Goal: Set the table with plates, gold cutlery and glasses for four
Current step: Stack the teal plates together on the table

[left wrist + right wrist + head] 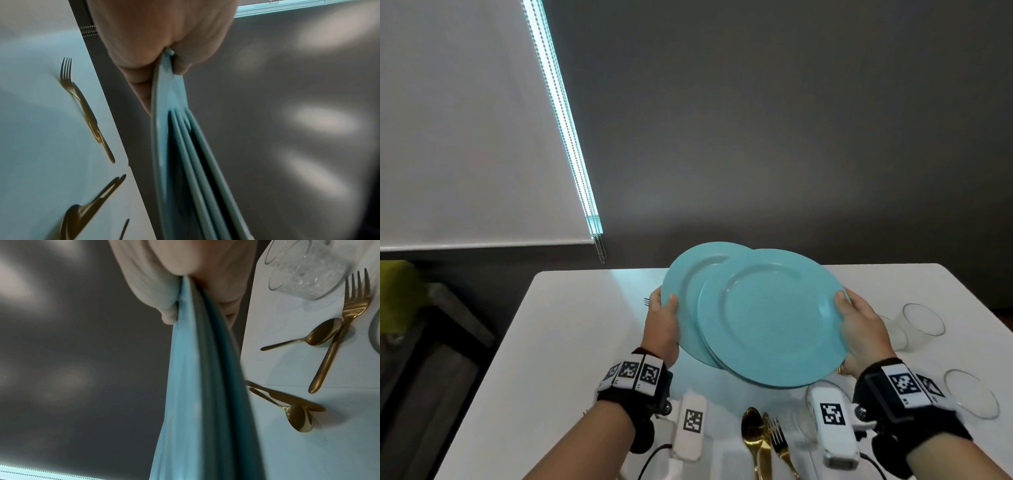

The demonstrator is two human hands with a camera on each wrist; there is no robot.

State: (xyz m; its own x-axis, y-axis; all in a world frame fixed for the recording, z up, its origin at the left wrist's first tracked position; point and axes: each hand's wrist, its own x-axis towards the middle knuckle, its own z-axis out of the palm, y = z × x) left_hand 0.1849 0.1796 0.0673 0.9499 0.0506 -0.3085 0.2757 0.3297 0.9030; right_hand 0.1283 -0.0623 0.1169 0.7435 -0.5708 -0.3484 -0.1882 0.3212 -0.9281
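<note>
Head view: two sets of turquoise plates held above the white table (pixel 571 342), overlapping. Left hand (pixel 662 327) grips the rim of the single plate (pixel 688 274), thumb on top, fingers underneath. Right hand (pixel 864 330) grips the right rim of the stack of plates (pixel 767 318), thumb over the edge. The stack overlaps the single plate and partly hides it. Plates are matte, round, with a broad flat rim and a shallow well; no pattern. Left wrist view shows several plate edges fanned apart in the stack, about three. Gold cutlery (pixel 765 442) lies on the table beneath, near the front edge: spoon and fork together. Clear glasses (pixel 923 318) stand to the right, behind the right hand.
</note>
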